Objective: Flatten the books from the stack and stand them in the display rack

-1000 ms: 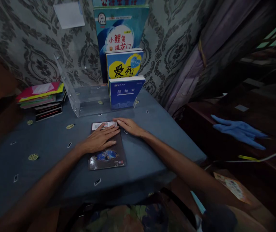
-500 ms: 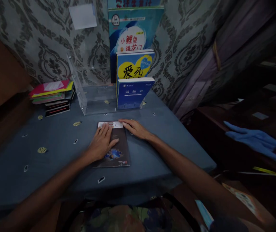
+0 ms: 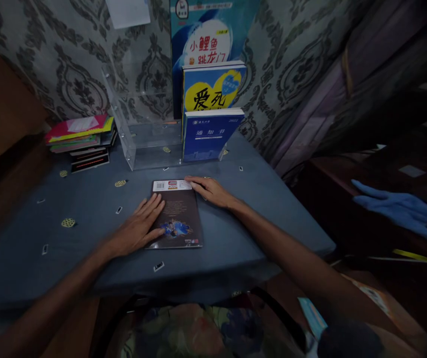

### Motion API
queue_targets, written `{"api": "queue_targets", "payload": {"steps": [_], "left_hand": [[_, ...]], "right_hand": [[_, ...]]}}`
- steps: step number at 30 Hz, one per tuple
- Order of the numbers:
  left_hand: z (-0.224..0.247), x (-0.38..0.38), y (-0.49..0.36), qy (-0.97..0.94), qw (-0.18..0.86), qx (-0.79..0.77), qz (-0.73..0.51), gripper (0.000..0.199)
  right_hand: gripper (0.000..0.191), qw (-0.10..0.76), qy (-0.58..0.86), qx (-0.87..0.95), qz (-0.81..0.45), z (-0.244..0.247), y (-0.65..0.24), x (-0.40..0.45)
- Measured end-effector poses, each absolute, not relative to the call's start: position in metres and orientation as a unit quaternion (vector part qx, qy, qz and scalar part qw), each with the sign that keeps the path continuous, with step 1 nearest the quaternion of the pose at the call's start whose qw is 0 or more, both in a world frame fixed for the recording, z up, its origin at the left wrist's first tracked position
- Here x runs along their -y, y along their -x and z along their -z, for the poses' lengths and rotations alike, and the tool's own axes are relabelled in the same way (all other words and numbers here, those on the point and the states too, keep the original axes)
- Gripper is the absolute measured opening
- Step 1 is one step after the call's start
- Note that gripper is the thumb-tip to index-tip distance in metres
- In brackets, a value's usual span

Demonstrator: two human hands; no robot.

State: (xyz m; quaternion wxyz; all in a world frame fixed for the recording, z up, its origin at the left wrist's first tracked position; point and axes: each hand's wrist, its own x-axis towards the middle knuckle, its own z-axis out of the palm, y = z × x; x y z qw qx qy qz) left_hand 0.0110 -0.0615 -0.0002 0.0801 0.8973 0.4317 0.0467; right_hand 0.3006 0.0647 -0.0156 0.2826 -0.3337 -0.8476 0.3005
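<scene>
A dark-covered book [image 3: 179, 211] lies flat on the blue tablecloth, with a white barcode strip along its far edge and a blue picture near its close edge. Across the book's left side, my left hand [image 3: 137, 228] rests open, its fingers stretched and thumb spread toward the picture. My right hand [image 3: 211, 192] touches the far right corner of the cover with its fingertips, fingers extended. The palm sits on the cloth just beside the book, and the underside of that hand is hidden.
Behind the book stands a clear acrylic rack [image 3: 154, 156] with a blue booklet [image 3: 208, 141], a yellow-and-blue book [image 3: 202, 92] and a larger teal book [image 3: 208, 30]. A stack of books and papers [image 3: 82, 136] lies at left. Blue gloves [image 3: 400, 206] rest on a dark surface at right.
My left hand has slid left and toward me, uncovering the barcode and more of the cover. My right hand stays at the far right corner. The view has tilted slightly downward.
</scene>
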Motion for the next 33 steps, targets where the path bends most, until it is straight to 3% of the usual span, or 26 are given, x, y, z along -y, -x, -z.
{"api": "queue_targets", "payload": {"steps": [19,33], "left_hand": [[-0.009,0.008,-0.086,-0.939,0.089,-0.332,0.0,0.08],[-0.021,0.053,-0.081,-0.952,0.146,-0.269,0.012,0.064]], "right_hand": [[0.051,0.272,0.326,0.856,-0.295,0.016,-0.301,-0.068],[0.056,0.267,0.315,0.861,-0.298,0.016,-0.303,-0.068]]}}
